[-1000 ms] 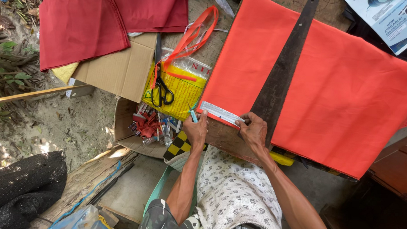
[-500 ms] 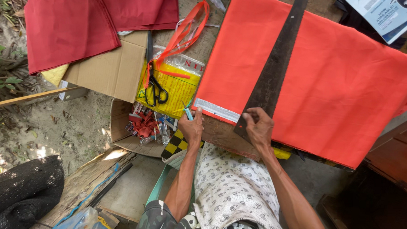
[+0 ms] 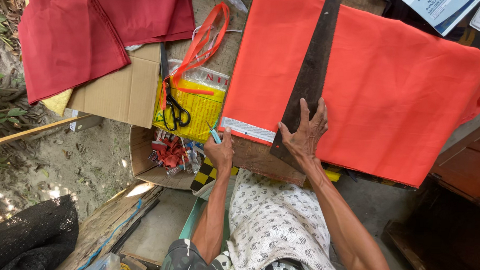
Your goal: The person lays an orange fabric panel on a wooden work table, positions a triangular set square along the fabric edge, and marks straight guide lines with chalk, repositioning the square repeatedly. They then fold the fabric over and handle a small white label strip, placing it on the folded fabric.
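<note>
A bright orange cloth lies spread over a wooden table. A long dark straightedge rests on it, running from the near edge up to the far side. My right hand lies flat on the lower end of the straightedge, fingers spread. My left hand grips a small light-blue pen-like tool at the near left corner of the cloth, beside a white strip along its hem.
Black scissors and orange ribbon lie on a yellow packet. Dark red cloth covers a cardboard box at left. An open box holds red clips. Papers lie at top right; dirt ground at left.
My right hand has moved up onto the straightedge and spread flat. The view has shifted slightly; my left hand stays at the cloth's corner with the tool.
</note>
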